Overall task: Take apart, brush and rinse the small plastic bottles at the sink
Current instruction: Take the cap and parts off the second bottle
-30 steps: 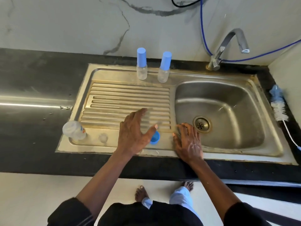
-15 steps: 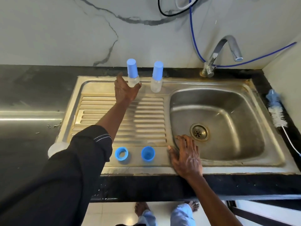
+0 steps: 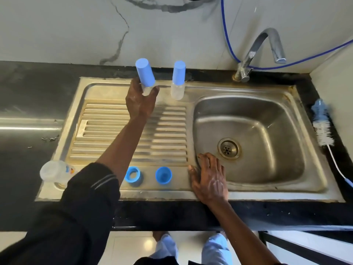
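**Early going: one bottle apart, two capped**

The tilted bottle (image 3: 145, 76) is at the back of the drainboard (image 3: 107, 131), leaning left with its blue cap on. The left hand (image 3: 140, 100) grips its clear body from below, fingers and thumb curled round it. Just beside it on the right, the upright bottle (image 3: 178, 81) stands capped and untouched.

On the front ledge of the sink (image 3: 172, 194) sit two loose blue pieces, the left cap (image 3: 133, 176) and the right cap (image 3: 163, 175), both open side up and apart from each other. At the front left corner the lying bottle (image 3: 54, 171) rests on its side. It looks uncapped, so the loose pieces are probably its parts.

The right hand (image 3: 209, 178) lies flat on the ledge at the rim of the basin (image 3: 267, 121), fingers straight, holding nothing.

The brush (image 3: 322, 125) lies on the counter right of the sink, well away from both hands. No water shows at the tap (image 3: 265, 48), and the basin holds no parts.

By my reading, dismantling is about a third done. Brushing and rinsing look unstarted for all three bottles, though I cannot tell whether the lying bottle has been washed.
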